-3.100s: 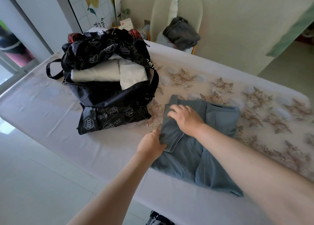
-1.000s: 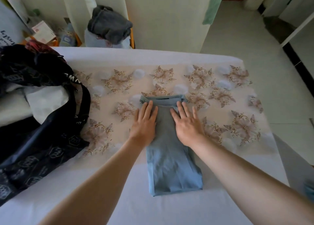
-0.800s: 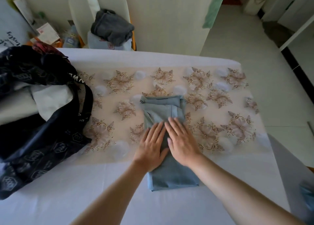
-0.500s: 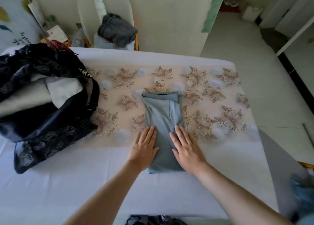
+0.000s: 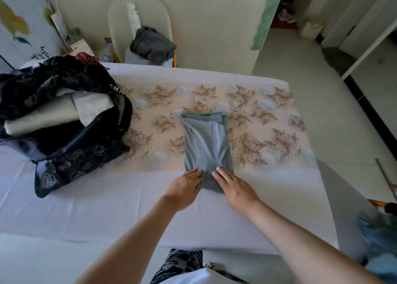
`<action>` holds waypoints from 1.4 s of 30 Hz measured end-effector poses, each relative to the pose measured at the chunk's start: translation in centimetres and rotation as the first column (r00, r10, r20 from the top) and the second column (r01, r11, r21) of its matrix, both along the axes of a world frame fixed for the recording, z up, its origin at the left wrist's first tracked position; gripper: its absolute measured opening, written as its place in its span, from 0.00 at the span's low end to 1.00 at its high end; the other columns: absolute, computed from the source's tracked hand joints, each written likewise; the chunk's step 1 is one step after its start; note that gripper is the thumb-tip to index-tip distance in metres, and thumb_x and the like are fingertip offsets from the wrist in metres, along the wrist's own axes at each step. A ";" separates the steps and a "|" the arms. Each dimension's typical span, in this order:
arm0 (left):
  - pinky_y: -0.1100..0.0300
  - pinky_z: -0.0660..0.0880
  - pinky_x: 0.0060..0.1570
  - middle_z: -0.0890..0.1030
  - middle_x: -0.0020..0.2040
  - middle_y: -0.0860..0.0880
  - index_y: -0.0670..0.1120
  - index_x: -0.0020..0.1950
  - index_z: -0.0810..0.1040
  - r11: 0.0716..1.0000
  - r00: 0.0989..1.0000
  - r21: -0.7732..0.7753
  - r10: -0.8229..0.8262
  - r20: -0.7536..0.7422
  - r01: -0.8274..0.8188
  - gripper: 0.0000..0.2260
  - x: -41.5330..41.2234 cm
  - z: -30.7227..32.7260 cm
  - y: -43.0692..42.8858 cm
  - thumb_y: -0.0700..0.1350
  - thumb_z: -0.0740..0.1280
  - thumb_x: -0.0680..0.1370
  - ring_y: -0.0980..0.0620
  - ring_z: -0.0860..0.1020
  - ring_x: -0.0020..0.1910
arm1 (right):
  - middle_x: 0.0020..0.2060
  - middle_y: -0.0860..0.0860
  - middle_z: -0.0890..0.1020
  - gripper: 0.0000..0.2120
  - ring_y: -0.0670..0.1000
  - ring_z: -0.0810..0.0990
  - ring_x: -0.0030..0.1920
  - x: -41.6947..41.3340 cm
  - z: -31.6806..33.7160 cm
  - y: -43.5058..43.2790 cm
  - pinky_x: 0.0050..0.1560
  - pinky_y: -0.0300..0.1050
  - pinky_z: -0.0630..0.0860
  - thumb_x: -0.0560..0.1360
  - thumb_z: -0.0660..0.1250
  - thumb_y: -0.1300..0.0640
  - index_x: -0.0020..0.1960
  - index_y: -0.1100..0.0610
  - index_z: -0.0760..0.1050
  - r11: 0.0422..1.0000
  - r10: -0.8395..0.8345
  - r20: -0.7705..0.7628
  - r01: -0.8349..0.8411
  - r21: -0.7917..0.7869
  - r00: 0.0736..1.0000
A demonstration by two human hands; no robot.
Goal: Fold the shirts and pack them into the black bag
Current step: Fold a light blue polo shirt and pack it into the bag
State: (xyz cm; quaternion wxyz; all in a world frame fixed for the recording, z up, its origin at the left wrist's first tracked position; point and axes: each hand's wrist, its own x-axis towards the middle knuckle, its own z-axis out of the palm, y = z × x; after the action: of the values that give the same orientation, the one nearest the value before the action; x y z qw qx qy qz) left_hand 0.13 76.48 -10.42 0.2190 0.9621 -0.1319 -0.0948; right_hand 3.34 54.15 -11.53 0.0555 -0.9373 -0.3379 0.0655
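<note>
A grey-blue shirt (image 5: 205,142), folded into a long narrow strip, lies lengthwise in the middle of the table with its collar at the far end. My left hand (image 5: 185,188) lies at the strip's near left corner, its fingers flat against the cloth. My right hand (image 5: 233,187) lies flat on the near right corner. The black patterned bag (image 5: 71,152) stands open at the left of the table, with folded white shirts (image 5: 58,112) inside it.
The table (image 5: 107,208) has a white cover with a flowered runner across its far half. Behind it stands a pale chair (image 5: 139,15) holding a dark grey garment (image 5: 152,45). Blue cloth (image 5: 378,236) shows at the right edge. Tiled floor lies to the right.
Both hands have slid along the folded shirt from its collar end toward me, down to its near edge. The view has pulled back, bringing more of the bag into sight.
</note>
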 end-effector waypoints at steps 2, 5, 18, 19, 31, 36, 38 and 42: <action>0.54 0.71 0.64 0.77 0.67 0.51 0.52 0.69 0.75 1.000 0.997 -0.009 0.021 -0.075 -0.021 0.17 0.6 1.7 0.1 0.53 0.59 0.82 0.47 0.75 0.66 | 0.62 0.56 0.80 0.25 0.57 0.83 0.56 0.0 0.9 0.4 0.44 0.48 0.82 0.69 0.66 0.67 0.66 0.58 0.76 0.997 -0.054 -0.026 0.055 0.053 0.998; 0.57 0.73 0.60 0.73 0.66 0.56 0.54 0.70 0.71 0.997 0.992 -0.047 -0.061 -0.114 0.056 0.27 0.1 2.8 0.6 0.65 0.64 0.74 0.54 0.74 0.62 | 0.50 0.52 0.81 0.13 0.59 0.80 0.47 1.3 3.4 1.0 0.41 0.47 0.71 0.73 0.62 0.65 0.55 0.56 0.78 0.972 -0.166 -0.252 0.201 0.123 0.953; 0.48 0.74 0.56 0.78 0.58 0.45 0.45 0.62 0.76 0.867 0.837 -0.258 0.487 0.249 -0.427 0.12 6.1 4.5 -0.6 0.42 0.66 0.79 0.45 0.75 0.56 | 0.48 0.50 0.85 0.15 0.54 0.82 0.47 8.8 6.5 2.2 0.40 0.45 0.74 0.81 0.63 0.48 0.66 0.50 0.74 0.841 -0.481 -0.152 0.504 0.196 0.863; 0.49 0.72 0.60 0.77 0.61 0.45 0.44 0.62 0.77 0.910 0.824 -0.224 0.411 0.389 -0.348 0.12 6.4 4.2 -1.2 0.41 0.65 0.78 0.44 0.73 0.60 | 0.48 0.49 0.85 0.15 0.54 0.82 0.46 9.5 6.0 2.6 0.40 0.46 0.76 0.82 0.61 0.47 0.66 0.49 0.73 0.843 -0.492 -0.164 0.515 0.154 0.855; 0.45 0.39 0.77 0.36 0.80 0.51 0.54 0.81 0.40 0.985 0.997 0.168 -0.027 -0.070 0.038 0.46 8.0 -2.7 -1.2 0.67 0.65 0.74 0.49 0.34 0.78 | 0.79 0.57 0.60 0.39 0.56 0.57 0.79 7.8 -0.7 0.4 0.77 0.55 0.56 0.77 0.59 0.36 0.79 0.60 0.60 0.998 0.061 0.079 -0.062 0.019 0.995; 0.53 0.35 0.76 0.40 0.81 0.53 0.49 0.81 0.49 0.997 1.000 0.071 -0.019 -0.019 0.020 0.47 8.3 -2.6 0.2 0.64 0.70 0.71 0.54 0.34 0.78 | 0.78 0.58 0.61 0.43 0.56 0.59 0.78 8.8 -1.3 -0.4 0.75 0.53 0.61 0.70 0.71 0.45 0.78 0.61 0.60 0.997 0.018 -0.010 -0.019 -0.077 1.000; 0.52 0.43 0.76 0.45 0.81 0.51 0.51 0.80 0.54 0.998 1.000 0.057 0.008 0.004 -0.008 0.45 8.2 -2.3 0.4 0.64 0.71 0.70 0.51 0.39 0.79 | 0.79 0.55 0.57 0.43 0.55 0.57 0.79 9.3 -0.4 0.3 0.74 0.52 0.64 0.72 0.72 0.48 0.80 0.59 0.56 0.996 -0.011 -0.083 0.003 -0.093 0.996; 0.49 0.71 0.65 0.68 0.69 0.50 0.52 0.73 0.70 0.998 0.996 0.050 0.026 0.091 -0.031 0.32 8.1 -1.1 1.3 0.53 0.68 0.68 0.47 0.63 0.69 | 0.78 0.52 0.63 0.34 0.54 0.66 0.74 9.9 2.1 1.3 0.69 0.48 0.68 0.74 0.67 0.51 0.77 0.55 0.62 0.994 -0.094 -0.172 0.083 -0.074 0.981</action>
State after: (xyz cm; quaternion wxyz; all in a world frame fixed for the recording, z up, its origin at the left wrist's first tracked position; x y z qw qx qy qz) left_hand 8.26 77.75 -11.51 0.1895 0.9725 -0.1256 -0.0515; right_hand 13.28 55.42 -9.45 0.0566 -0.9433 -0.2873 0.1565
